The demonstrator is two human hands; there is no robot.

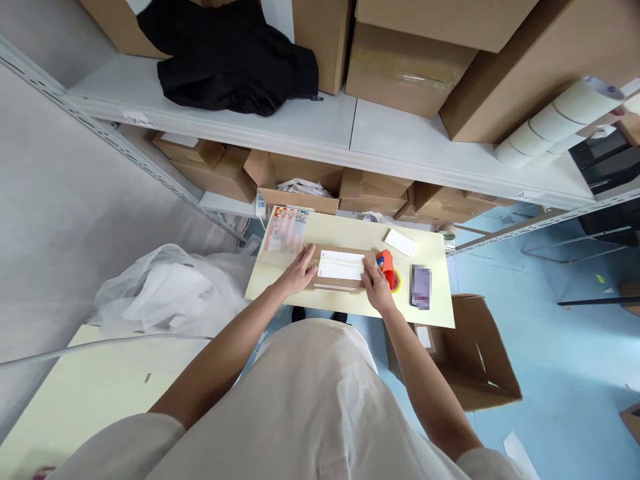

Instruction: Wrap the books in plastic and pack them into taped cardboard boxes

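Note:
A small cardboard box (345,288) lies on the pale yellow table, with a white label (341,265) on its top and clear tape at its ends. My left hand (299,272) grips the box's left end. At the opposite end, my right hand (377,285) holds the box, its fingertips reaching the label's edge. Just beyond my right hand lies an orange-red tape dispenser (385,261) with a yellow-rimmed tape roll. A clear printed plastic bag (287,230) is behind my left hand.
A phone (421,287) and a stack of white labels (400,242) lie on the table's right side. Shelves (400,143) with cartons, a black garment (235,60) and label rolls (560,123) rise behind. An open carton (475,353) stands at the lower right; white plastic sheeting (173,287) is left.

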